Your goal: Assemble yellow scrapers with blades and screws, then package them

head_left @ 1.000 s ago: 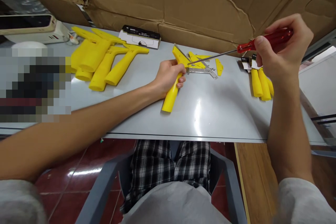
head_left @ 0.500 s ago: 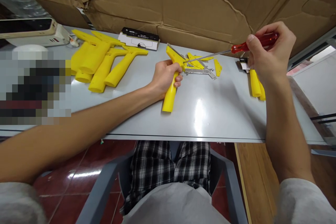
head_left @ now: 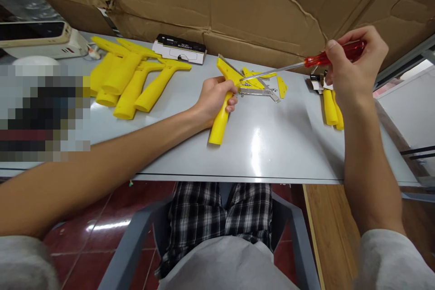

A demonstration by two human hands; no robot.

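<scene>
My left hand (head_left: 216, 99) is wrapped round a yellow scraper-like tool (head_left: 219, 128), whose tubular handle points toward the table's front edge. My right hand (head_left: 356, 65) grips a red-handled screwdriver (head_left: 317, 60). The screwdriver's long metal shaft slants down to the left, and its tip is at the head of the yellow tool, just above my left fingers. Behind and right of that head lie loose yellow pieces, a metal strip (head_left: 258, 92) and small screws. A separate yellow plate (head_left: 282, 87) lies at their right.
Several yellow tools (head_left: 127, 86) are piled on the left of the grey table (head_left: 190, 154). A black and white box (head_left: 180, 50) stands at the back against cardboard (head_left: 251, 9). More yellow handles (head_left: 330, 108) lie at the right. A phone (head_left: 34, 32) rests far left.
My right hand and the screwdriver have shifted slightly to the right, and the fingers have turned a little on the handle. My left hand holds the yellow tool almost unmoved.
</scene>
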